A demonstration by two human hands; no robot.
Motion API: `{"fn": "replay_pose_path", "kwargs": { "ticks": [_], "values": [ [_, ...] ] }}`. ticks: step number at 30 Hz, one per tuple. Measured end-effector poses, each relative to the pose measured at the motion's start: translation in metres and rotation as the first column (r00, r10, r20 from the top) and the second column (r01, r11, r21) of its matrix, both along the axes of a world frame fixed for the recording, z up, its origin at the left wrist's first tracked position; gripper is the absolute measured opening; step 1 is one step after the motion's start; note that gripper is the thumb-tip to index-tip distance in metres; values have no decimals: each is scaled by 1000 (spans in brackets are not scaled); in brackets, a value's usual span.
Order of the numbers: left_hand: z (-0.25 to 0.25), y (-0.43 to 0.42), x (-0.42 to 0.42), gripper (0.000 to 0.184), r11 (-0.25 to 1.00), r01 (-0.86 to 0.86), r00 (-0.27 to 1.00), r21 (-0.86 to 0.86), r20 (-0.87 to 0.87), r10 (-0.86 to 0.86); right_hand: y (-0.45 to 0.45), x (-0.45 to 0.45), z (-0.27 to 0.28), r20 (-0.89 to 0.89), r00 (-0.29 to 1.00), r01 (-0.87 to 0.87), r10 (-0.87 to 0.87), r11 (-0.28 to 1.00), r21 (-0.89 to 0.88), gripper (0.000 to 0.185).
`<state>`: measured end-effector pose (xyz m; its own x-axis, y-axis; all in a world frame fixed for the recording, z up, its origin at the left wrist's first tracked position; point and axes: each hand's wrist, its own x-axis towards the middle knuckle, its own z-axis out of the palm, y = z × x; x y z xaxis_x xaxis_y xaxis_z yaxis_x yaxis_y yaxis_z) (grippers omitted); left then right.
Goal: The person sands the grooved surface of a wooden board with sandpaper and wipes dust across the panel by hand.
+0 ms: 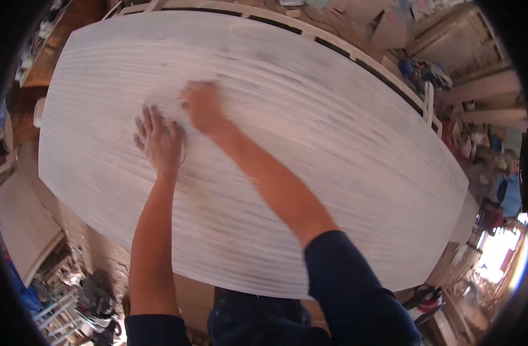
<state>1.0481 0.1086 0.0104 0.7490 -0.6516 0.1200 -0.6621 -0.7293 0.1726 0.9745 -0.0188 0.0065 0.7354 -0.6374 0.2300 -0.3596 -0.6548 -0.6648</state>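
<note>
A large white panel [333, 173] with long streaky grooves fills the middle of the view. My left hand [159, 141] lies flat on it, fingers spread, dusted with pale powder and holding nothing. To its right and a little farther away, my right hand [205, 106] is over the panel with its fingers curled. Motion smears that hand, and whatever is under or inside its fingers cannot be made out. A brownish dusty patch [203, 202] marks the surface below the hands.
A pale slatted frame [333, 49] runs along the panel's far edge. At left stand a brown wooden bench [59, 43] and a leaning board [24, 213]. Boards and a blue-and-dark tool [425, 72] lie at far right. A metal ladder-like piece [59, 314] is at lower left.
</note>
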Motion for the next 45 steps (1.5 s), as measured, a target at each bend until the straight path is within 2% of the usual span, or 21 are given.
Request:
{"fn": "replay_pose_path", "kwargs": {
  "ticks": [2, 5, 7, 8, 10, 12, 13, 14, 15, 16, 17, 18, 19, 21, 23, 24, 28, 31, 33, 37, 45],
  "values": [
    [-7, 3, 5, 60, 1000, -10, 1000, -12, 25, 10, 6, 25, 10, -134, 991, -9, -5, 995, -102, 13],
    [-9, 1, 6, 61, 1000, 3, 999, 8, 32, -3, -2, -38, 3, -186, 982, -20, -15, 982, -188, 8],
    [-11, 3, 5, 61, 1000, -6, 999, 12, 36, 5, -12, -128, -1, -158, 988, -29, 2, 984, -173, 9],
    [-13, 3, 5, 61, 1000, -3, 999, 7, 42, 2, -16, -181, 6, -276, 961, -52, 13, 989, -136, 15],
    [-11, 3, 2, 61, 1000, 2, 998, -7, 63, -2, -18, -289, 24, -191, 981, 22, -27, 999, -29, 25],
    [-10, 1, 0, 58, 1000, 10, 996, -15, 88, -9, -19, -384, 35, -269, 953, 127, -140, 990, -67, 22],
    [-10, 2, 1, 58, 1000, 14, 994, -25, 105, -11, -18, -426, 42, -383, 892, 271, -241, 962, 25, 21],
    [-11, 3, 6, 55, 987, 163, 982, -3, 101, -162, -13, -472, 28, -137, 924, 362, -357, 932, 11, 19],
    [-12, 2, 10, 53, 951, 309, 946, 19, 100, -309, -9, -523, 7, -123, 857, 504, -500, 863, 10, 14],
    [-18, -1, 9, 50, 903, 428, 897, -23, 127, -422, 8, -535, 37, -34, 752, 647, -659, 726, 233, 26],
    [-19, -2, 5, 48, 843, 535, 838, -56, 156, -522, 17, -556, 33, -64, 664, 745, -745, 654, 129, 26],
    [-10, -8, -18, 47, 836, 544, 832, -69, 174, -527, 23, -580, 26, -86, 567, 823, -819, 567, 25, 27],
    [-19, -8, -31, 47, 780, 616, 778, -110, 242, -580, 30, -594, 21, -16, 570, 822, -822, 570, -14, 24],
    [-11, -15, -84, 45, 739, 660, 751, -134, 160, -641, 36, -599, 14, 68, 580, 815, -812, 579, -38, 22],
    [-8, -22, -145, 47, 681, 701, 711, -211, 136, -690, 38, -594, 11, 150, 584, 810, -798, 559, -176, 13],
    [-5, -25, -175, 48, 705, 689, 724, -168, 117, -679, 40, -592, 12, 159, 586, 810, -795, 564, -164, 13],
    [18, -38, -286, 47, 618, 771, 626, -154, -2, -780, 36, -596, 14, 140, 551, 834, -823, 537, -125, 12],
    [2, -50, -362, 51, 502, 816, 506, -286, -65, -860, 32, -601, 8, 162, 577, 816, -801, 555, -159, 12],
    [8, -56, -395, 49, 432, 833, 451, -346, -30, -892, 34, -601, 11, 164, 584, 811, -795, 560, -172, 12],
    [10, -58, -364, 44, 379, 864, 392, -332, -28, -919, 37, -597, 14, 121, 594, 804, -796, 579, -137, 15],
    [10, -35, -154, 35, 541, 823, 562, -176, 107, -820, 36, -601, 9, 107, 601, 799, -792, 593, -98, 16]
  ]
}}
